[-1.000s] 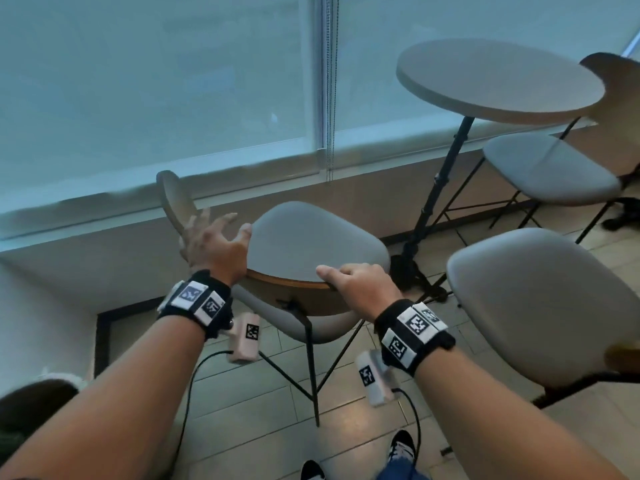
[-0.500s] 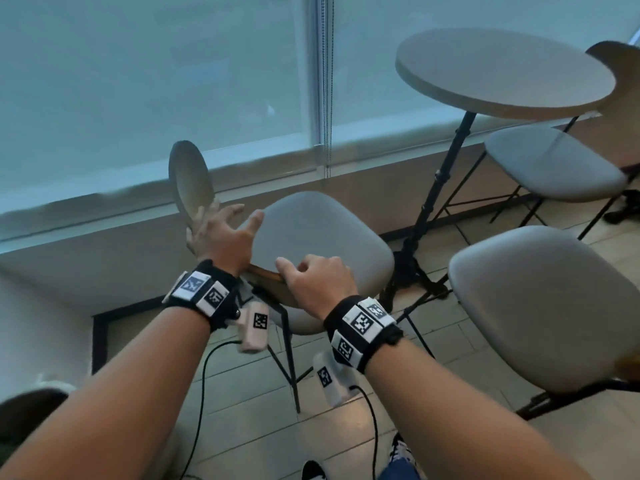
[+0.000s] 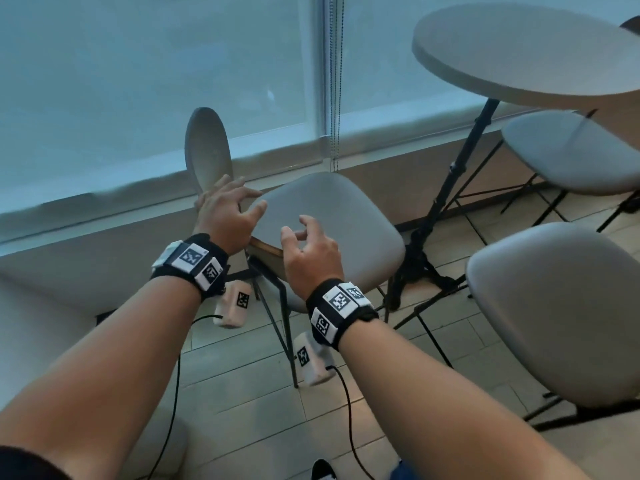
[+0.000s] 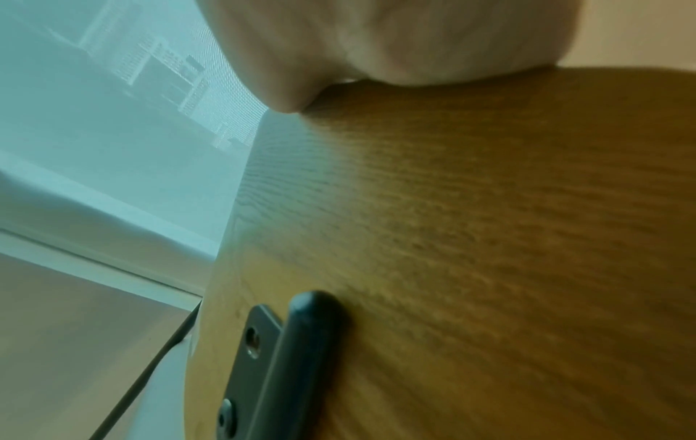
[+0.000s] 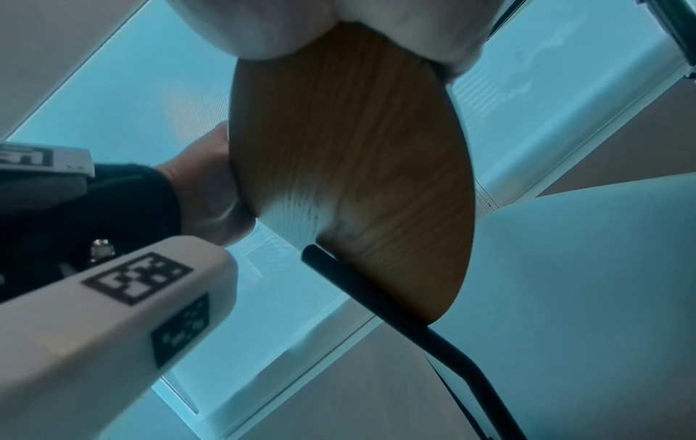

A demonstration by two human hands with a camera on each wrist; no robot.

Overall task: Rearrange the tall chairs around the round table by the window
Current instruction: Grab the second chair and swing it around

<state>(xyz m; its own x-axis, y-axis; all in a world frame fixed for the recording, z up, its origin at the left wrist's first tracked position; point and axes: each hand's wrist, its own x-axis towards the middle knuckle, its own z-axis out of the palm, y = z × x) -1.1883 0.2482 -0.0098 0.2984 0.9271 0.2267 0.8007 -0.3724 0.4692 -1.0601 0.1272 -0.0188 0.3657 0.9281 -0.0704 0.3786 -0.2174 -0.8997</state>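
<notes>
The tall chair in front of me has a grey padded seat (image 3: 329, 223), an oval backrest (image 3: 207, 147), a wooden shell (image 4: 471, 238) and thin black legs (image 3: 277, 313). My left hand (image 3: 239, 209) hovers with spread fingers at the foot of the backrest. In the left wrist view its palm (image 4: 395, 38) lies against the wooden shell. My right hand (image 3: 298, 233) floats just above the seat's near edge, fingers loosely bent and holding nothing. The round table (image 3: 519, 53) stands at the upper right on a black pole (image 3: 450, 188).
A second grey chair (image 3: 568, 150) sits beyond the table and a third one (image 3: 561, 306) is close at my right. The window and its sill (image 3: 138, 188) run along the back, with a bead cord (image 3: 333, 98) hanging down. Below is a tiled floor (image 3: 242, 393).
My right hand has let go of the seat's front edge and lifted, fingers loosened. The left hand has spread its fingers. The chair's backrest has turned to show more of its face.
</notes>
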